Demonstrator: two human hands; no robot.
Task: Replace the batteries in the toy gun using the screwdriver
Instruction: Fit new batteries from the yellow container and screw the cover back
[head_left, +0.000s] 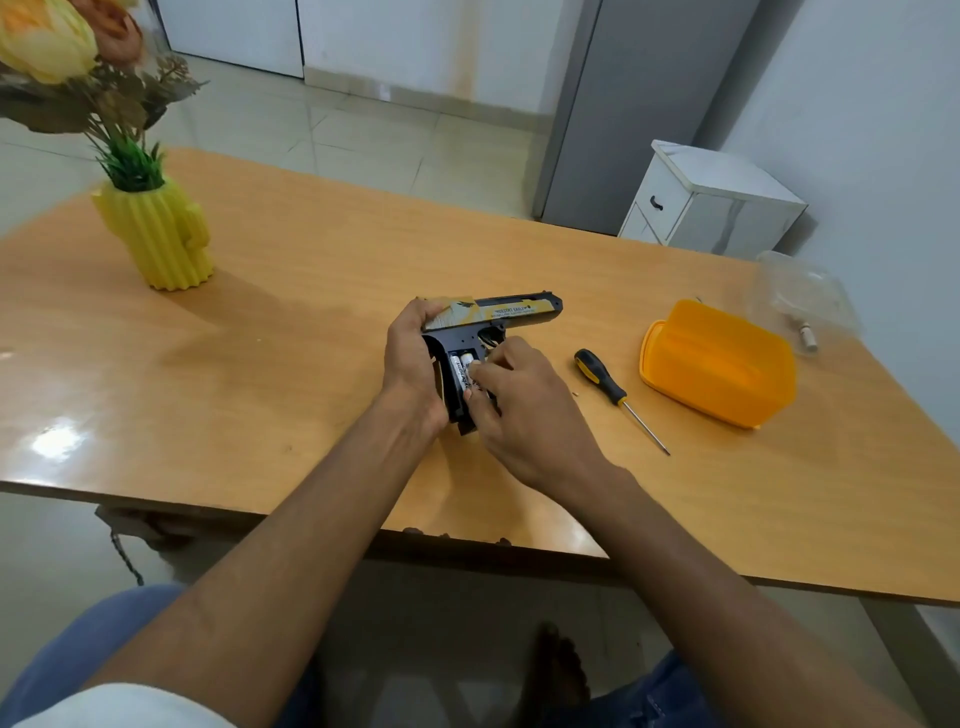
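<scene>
Orange-brown wood forms the table (311, 322) where a seated person works on a black and yellow toy gun (498, 314), which lies on its side near the table's middle with its barrel pointing right. The left hand (413, 358) wraps around the rear of the toy gun and the back of its grip, fingers curled over the top edge, holding it steady. The grip's side compartment is uncovered, and two batteries (461, 371) sit side by side inside it. The right hand (524, 395) reaches in from the right with fingers bent, its fingertips (475, 370) pinching or pressing a battery in the compartment; whether that battery is fully seated cannot be told. A screwdriver (618, 397) with a black and yellow handle lies on the table just to the right of the hands, untouched, its tip pointing toward the near right. Beyond it sits an orange plastic box (719, 364), and a clear plastic container (800, 296) rests near the table's far right corner. A yellow ribbed vase (158, 234) with artificial flowers stands at the far left
</scene>
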